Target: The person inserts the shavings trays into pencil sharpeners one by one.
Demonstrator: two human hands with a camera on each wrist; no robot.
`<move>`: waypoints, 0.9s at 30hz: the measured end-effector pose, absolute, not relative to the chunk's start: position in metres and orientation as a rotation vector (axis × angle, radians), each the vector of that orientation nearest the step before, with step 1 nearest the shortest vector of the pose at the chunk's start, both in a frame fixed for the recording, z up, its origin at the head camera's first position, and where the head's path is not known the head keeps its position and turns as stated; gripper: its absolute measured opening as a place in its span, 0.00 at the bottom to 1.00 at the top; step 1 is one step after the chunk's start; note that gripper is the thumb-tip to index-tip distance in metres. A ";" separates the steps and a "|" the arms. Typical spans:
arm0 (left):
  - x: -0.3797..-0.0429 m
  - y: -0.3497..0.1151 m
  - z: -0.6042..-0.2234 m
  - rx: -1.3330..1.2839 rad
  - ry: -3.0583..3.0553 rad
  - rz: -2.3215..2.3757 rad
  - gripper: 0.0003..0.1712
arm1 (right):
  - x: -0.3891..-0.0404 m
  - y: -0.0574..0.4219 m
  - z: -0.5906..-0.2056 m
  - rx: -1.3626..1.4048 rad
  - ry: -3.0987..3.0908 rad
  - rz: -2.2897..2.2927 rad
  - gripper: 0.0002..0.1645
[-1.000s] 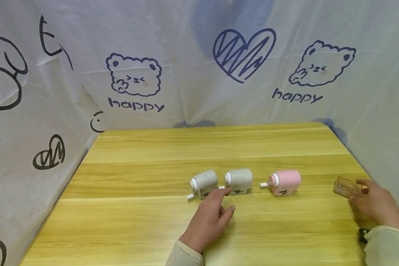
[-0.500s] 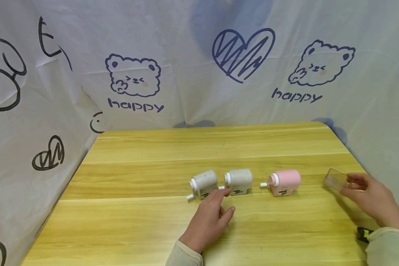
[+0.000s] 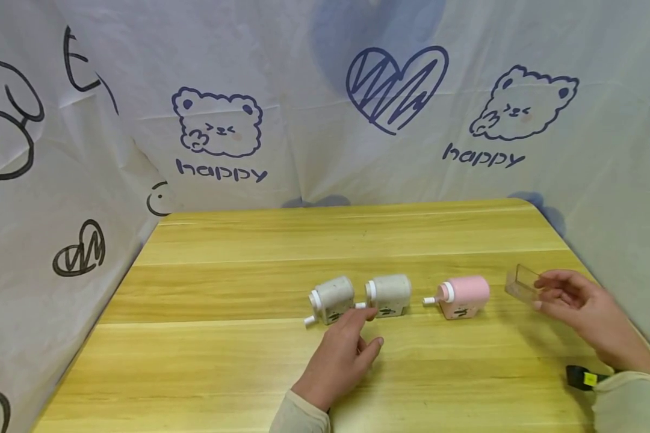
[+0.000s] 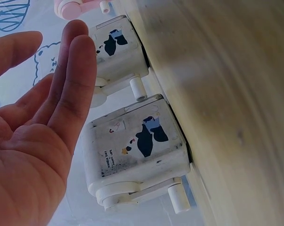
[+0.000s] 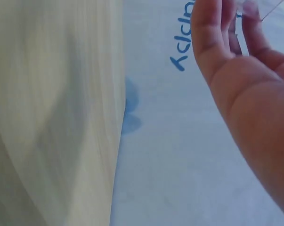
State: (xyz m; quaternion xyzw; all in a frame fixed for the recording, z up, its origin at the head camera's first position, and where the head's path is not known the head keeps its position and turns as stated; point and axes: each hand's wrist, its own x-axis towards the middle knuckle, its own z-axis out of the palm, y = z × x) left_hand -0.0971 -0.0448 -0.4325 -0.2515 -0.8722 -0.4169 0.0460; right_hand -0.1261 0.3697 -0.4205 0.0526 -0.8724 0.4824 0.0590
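Three crank pencil sharpeners stand in a row on the table: a left grey one (image 3: 337, 293), a second grey one (image 3: 392, 287) and a pink one (image 3: 470, 294). My left hand (image 3: 340, 356) lies just in front of the grey pair, fingers loosely extended and holding nothing. In the left wrist view, panda-like prints show on the nearer grey sharpener (image 4: 137, 146), beside the fingers. Right of the pink sharpener, my right hand (image 3: 590, 310) pinches a small clear plastic box (image 3: 522, 285) above the table. Only a sliver of that box shows in the right wrist view.
The wooden table (image 3: 216, 373) has white cloth with blue drawings (image 3: 298, 132) hung behind it and at both sides. A black strap-like piece with a yellow mark (image 3: 581, 377) sits at the right wrist.
My right hand has lifted the clear box and carried it left, closer to the pink sharpener, tilting it. The left hand and the sharpeners stay where they were.
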 end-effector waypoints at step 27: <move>-0.098 -0.044 -0.431 -0.770 -2.689 -1.290 0.26 | -0.130 0.354 -0.428 0.856 -2.790 2.288 0.28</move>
